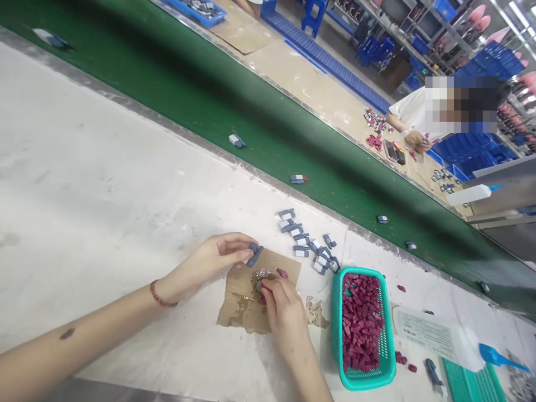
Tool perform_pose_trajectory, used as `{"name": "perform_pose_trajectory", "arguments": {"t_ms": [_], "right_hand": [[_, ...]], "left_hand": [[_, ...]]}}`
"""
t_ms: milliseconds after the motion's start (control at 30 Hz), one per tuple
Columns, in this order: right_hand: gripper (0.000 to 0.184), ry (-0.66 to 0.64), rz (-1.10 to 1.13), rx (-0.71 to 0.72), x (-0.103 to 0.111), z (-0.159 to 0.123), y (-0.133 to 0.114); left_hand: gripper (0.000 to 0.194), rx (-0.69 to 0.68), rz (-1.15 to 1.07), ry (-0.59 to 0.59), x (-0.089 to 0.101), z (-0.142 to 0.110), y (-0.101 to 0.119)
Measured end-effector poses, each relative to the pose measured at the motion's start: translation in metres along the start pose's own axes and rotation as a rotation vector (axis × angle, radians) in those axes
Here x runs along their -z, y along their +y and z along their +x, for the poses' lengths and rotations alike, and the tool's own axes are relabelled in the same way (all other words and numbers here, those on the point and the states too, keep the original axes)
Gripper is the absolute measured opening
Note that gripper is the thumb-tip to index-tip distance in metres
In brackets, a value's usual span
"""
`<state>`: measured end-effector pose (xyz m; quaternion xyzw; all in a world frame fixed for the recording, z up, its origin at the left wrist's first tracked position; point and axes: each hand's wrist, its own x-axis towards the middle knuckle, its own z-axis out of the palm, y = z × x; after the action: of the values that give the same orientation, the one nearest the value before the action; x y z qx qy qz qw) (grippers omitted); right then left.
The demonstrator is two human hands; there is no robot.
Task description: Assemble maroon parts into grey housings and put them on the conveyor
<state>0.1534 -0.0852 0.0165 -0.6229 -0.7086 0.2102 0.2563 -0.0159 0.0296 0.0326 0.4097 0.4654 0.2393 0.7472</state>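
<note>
My left hand (211, 259) pinches a small blue-grey plastic part (253, 254) above the upper left edge of a piece of brown cardboard (239, 301). On the cardboard lies a shiny wet puddle of what looks like glue (263, 274), with stains around it. Fingertips of my right hand (287, 312) are pinched together at the puddle; what they hold is hidden. One small maroon piece (282, 272) lies beside the puddle, and a bit of maroon shows under my right fingers. Several blue-grey and white parts (301, 240) lie beyond the cardboard.
A green basket (389, 335) of maroon pieces stands at my right. Beyond the white table runs a green conveyor belt (268, 153) carrying spaced parts. A white bottle with a blue tip (469, 194) juts in at right. A co-worker (412, 114) sits across the belt.
</note>
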Motion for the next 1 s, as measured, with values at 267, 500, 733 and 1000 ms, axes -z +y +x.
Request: {"name": "perform_pose_trajectory", "arguments": {"t_ms": [267, 500, 733, 1000], "right_hand": [[0.018, 0.074, 0.126, -0.099, 0.013, -0.005, 0.001], [0.018, 0.087, 0.204, -0.171, 0.013, -0.004, 0.002], [0.010, 0.197, 0.447, -0.330, 0.017, -0.007, -0.006], [0.012, 0.230, 0.456, -0.039, 0.019, 0.006, -0.028]], "left_hand": [[0.046, 0.100, -0.167, -0.079, 0.001, -0.002, -0.015], [0.041, 0.123, -0.274, -0.145, 0.002, -0.004, -0.020], [0.042, 0.236, -0.364, -0.163, -0.002, -0.007, -0.024], [0.046, 0.266, -0.392, -0.195, -0.007, -0.010, -0.029]]}}
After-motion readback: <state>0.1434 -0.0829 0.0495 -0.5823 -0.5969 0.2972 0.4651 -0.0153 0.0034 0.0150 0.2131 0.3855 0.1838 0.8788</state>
